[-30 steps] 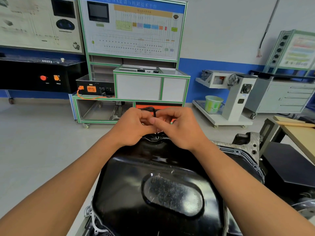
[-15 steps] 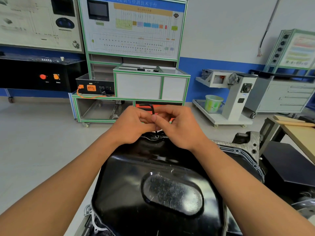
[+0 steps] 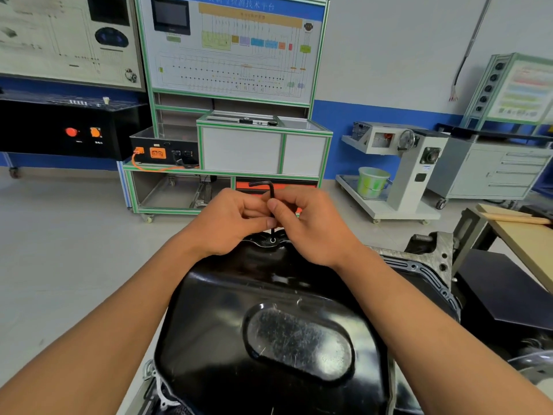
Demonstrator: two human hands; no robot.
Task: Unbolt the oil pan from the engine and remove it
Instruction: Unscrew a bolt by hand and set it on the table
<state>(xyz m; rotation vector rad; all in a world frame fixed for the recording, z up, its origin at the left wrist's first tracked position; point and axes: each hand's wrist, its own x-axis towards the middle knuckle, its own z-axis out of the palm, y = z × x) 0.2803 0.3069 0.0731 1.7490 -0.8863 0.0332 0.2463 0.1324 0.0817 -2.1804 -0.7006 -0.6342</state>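
Just the head view to go on here. Our left hand (image 3: 227,223) and right hand (image 3: 311,226) meet over the far edge of the black oil pan (image 3: 269,324). Both sets of fingers (image 3: 254,205) are curled in and pinched on the upright shaft of an L-shaped hex key (image 3: 271,193).

The key's short arm pokes out to the left above our knuckles. The middle of the shaft is hidden behind the fingers. Only the tip shows below, sitting at a bolt (image 3: 273,240) on the pan's far flange, and that bolt is too small to make out properly.

The pan lies bottom-up on the engine (image 3: 419,268), right in front of us between our forearms. Our arms cover most of its side flanges, and its near end is cut off at the frame's bottom. Only a grey strip of the engine shows, on the right.
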